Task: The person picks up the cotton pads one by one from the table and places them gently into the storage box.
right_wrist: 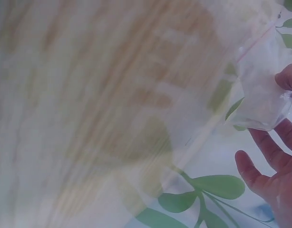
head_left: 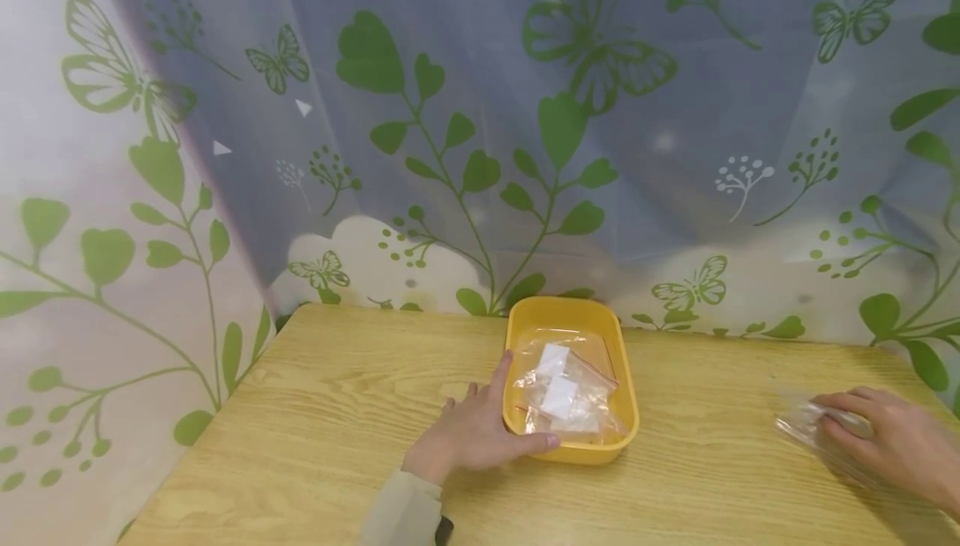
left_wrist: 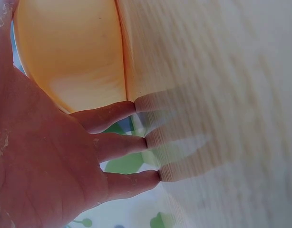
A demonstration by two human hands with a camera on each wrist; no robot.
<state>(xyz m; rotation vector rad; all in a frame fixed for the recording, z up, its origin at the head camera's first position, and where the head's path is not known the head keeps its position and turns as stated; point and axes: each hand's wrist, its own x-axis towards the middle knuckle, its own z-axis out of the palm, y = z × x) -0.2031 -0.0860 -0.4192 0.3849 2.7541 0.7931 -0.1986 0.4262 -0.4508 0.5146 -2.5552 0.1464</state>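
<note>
A yellow plastic tray (head_left: 628,396) stands on the wooden table in the head view, with clear zip bags (head_left: 592,371) and white slips lying in it. At its near left corner is my left hand (head_left: 474,429), the thumb at the front rim and the index finger along the left wall. The left wrist view shows the other fingers (left_wrist: 122,142) spread and straight, tips on the tabletop. Off to the right, my right hand (head_left: 888,438) pinches a clear zip bag (right_wrist: 262,80) between thumb and fingers, low over the table. What the bag contains cannot be made out.
The wooden table (head_left: 360,379) runs back to a hanging cloth (head_left: 465,46) printed with leaves and butterflies. A paler printed cloth (head_left: 45,146) borders the left side. The tray stands near the table's back edge.
</note>
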